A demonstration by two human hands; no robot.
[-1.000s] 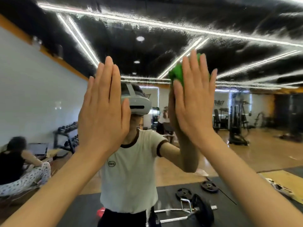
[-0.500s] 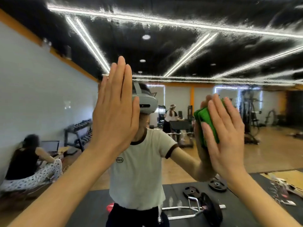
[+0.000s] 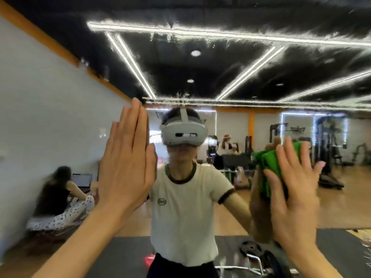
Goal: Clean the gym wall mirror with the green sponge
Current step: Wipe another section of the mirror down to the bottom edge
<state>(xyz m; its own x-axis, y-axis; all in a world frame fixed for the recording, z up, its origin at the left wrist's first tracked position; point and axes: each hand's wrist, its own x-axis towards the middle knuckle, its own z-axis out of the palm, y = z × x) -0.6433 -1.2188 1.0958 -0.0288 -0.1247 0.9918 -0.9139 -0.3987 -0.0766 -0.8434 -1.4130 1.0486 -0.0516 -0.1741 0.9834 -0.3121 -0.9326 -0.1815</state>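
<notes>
The right hand (image 3: 293,199) presses the green sponge (image 3: 271,169) flat against the gym wall mirror (image 3: 230,63), fingers straight and spread over its back; the sponge sticks out past the fingertips and to the thumb side. The left hand (image 3: 126,163) lies flat on the glass well to the side, fingers straight and together, holding nothing, likely bracing. The sponge looks soft and light; it appears folded and squashed under the palm, so it should give and follow the glass. A broad flat palm over its middle probably suits it better than a pinch at the edge, since it may slide out from under the fingers on the smooth glass.
</notes>
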